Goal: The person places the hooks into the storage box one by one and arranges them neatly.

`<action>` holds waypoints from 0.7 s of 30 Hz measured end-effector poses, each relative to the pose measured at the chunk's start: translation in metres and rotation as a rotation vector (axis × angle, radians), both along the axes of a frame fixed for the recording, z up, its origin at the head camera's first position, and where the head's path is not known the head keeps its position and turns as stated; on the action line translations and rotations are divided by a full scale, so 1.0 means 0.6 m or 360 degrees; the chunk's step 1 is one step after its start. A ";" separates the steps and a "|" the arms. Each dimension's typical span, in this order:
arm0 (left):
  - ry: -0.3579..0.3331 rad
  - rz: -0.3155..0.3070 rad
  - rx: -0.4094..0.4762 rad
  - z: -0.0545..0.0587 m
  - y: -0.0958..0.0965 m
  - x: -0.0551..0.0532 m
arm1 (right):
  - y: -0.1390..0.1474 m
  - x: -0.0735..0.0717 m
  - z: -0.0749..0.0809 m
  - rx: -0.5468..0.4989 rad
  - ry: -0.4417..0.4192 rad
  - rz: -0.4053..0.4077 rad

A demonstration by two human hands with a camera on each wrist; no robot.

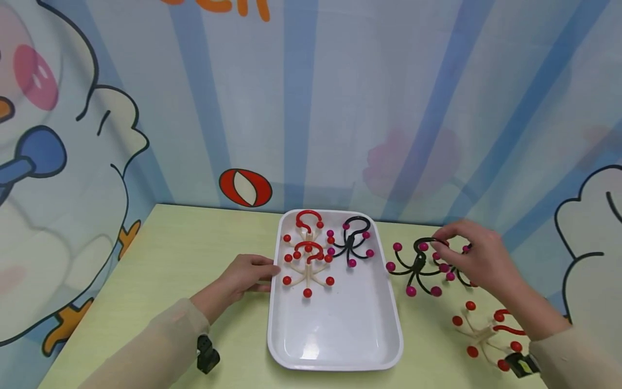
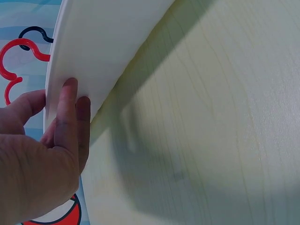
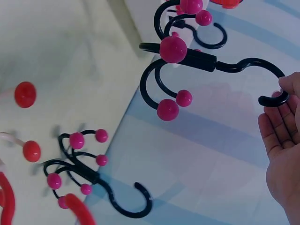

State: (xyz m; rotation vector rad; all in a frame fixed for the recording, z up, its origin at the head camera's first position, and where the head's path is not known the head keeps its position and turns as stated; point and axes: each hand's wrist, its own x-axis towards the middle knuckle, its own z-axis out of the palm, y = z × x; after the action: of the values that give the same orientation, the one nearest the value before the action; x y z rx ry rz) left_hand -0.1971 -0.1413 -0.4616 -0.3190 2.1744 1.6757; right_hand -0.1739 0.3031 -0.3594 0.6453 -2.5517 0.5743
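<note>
My right hand (image 1: pixel 478 254) pinches the hook of a black multi-arm hook hanger (image 1: pixel 419 265) with pink ball tips, right of the white tray (image 1: pixel 335 335). In the right wrist view, thumb and fingers meet at the hook's curved end, and the held hanger (image 3: pixel 199 60) extends away from the hand. My left hand (image 1: pixel 250 273) grips the tray's left side. In the left wrist view its thumb is at the rim and its fingers lie along the outer wall. The tray holds two cream hangers (image 1: pixel 308 273) with red hooks and red tips, and one black hanger (image 1: pixel 351 243).
Another black hanger (image 3: pixel 84 171) lies on the table (image 1: pixel 218 324), partly hidden behind my right hand in the head view. Nearer me at the right is a cream-and-red hanger (image 1: pixel 482 335), partly covered by my forearm. A printed cloth backdrop (image 1: pixel 330 108) rises behind the table.
</note>
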 end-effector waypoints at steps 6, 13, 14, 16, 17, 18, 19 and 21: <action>-0.0015 0.0019 0.0000 0.001 -0.001 0.001 | -0.030 0.009 0.022 -0.0005 0.0056 0.0155; -0.0016 0.0028 -0.0009 -0.001 -0.001 0.001 | -0.067 0.009 0.029 -0.0041 0.0014 0.0319; -0.0016 0.0028 -0.0009 -0.002 -0.001 0.001 | -0.073 0.009 0.028 -0.0043 0.0007 0.0342; -0.0015 0.0028 -0.0013 -0.002 0.000 0.001 | -0.084 0.009 0.027 -0.0048 -0.0012 0.0375; -0.0015 0.0028 -0.0015 -0.002 0.000 0.001 | -0.090 0.008 0.026 -0.0050 -0.0023 0.0390; -0.0012 0.0026 -0.0015 -0.002 0.000 0.001 | -0.095 0.007 0.024 -0.0051 -0.0033 0.0406; -0.0012 0.0028 -0.0014 -0.002 0.000 0.001 | -0.100 0.006 0.023 -0.0049 -0.0039 0.0418; -0.0012 0.0030 -0.0018 -0.004 0.000 0.000 | -0.110 0.004 0.020 -0.0045 -0.0070 0.0434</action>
State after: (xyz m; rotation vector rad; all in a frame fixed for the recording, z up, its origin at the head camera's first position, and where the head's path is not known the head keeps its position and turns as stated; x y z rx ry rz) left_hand -0.1968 -0.1413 -0.4638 -0.3494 2.1826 1.6705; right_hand -0.1718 0.2372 -0.3472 0.9891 -2.5081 0.7205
